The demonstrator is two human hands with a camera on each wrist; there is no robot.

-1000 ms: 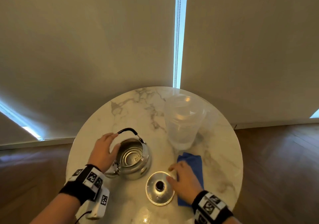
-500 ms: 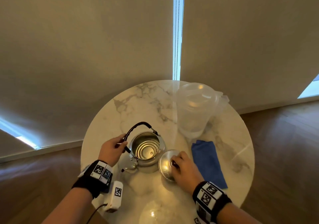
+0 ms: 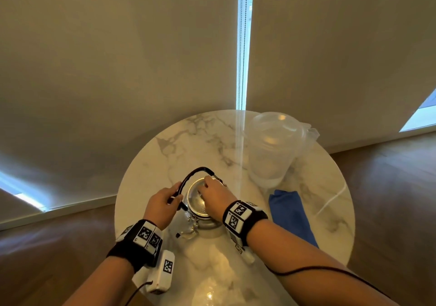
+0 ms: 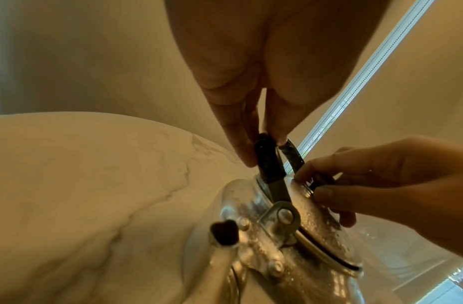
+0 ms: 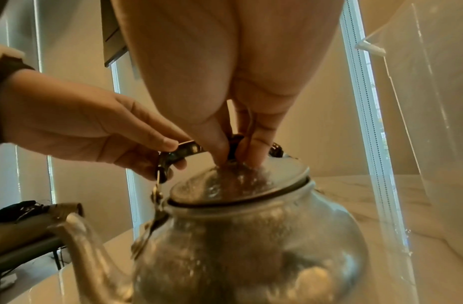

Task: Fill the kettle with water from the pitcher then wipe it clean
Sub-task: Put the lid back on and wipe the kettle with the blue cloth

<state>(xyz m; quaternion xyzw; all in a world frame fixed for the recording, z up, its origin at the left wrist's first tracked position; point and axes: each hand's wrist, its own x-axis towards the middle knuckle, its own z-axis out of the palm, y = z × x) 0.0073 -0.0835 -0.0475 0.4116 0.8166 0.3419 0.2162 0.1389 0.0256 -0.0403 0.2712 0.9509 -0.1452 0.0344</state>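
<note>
A shiny metal kettle (image 3: pixel 200 220) (image 5: pixel 238 246) stands in the middle of the round marble table (image 3: pixel 165 154), spout toward me. My left hand (image 3: pixel 162 205) (image 4: pixel 253 144) pinches its black handle (image 3: pixel 195 172) near the left hinge and holds it tilted back. My right hand (image 3: pixel 215 192) (image 5: pixel 233 152) pinches the knob of the metal lid (image 5: pixel 238 187), which sits on the kettle's mouth. A clear plastic pitcher (image 3: pixel 276 150) stands at the back right. A blue cloth (image 3: pixel 292 213) lies flat to the right of the kettle.
The table edge curves close on all sides, with wooden floor (image 3: pixel 389 199) below. Closed blinds (image 3: pixel 118 58) hang right behind the table. A white sensor box (image 3: pixel 162 270) dangles from my left wrist over the near table edge.
My right hand lifted the lid from the table and set it on the kettle's mouth. My left hand stayed on the handle. The head view shifted left and closer.
</note>
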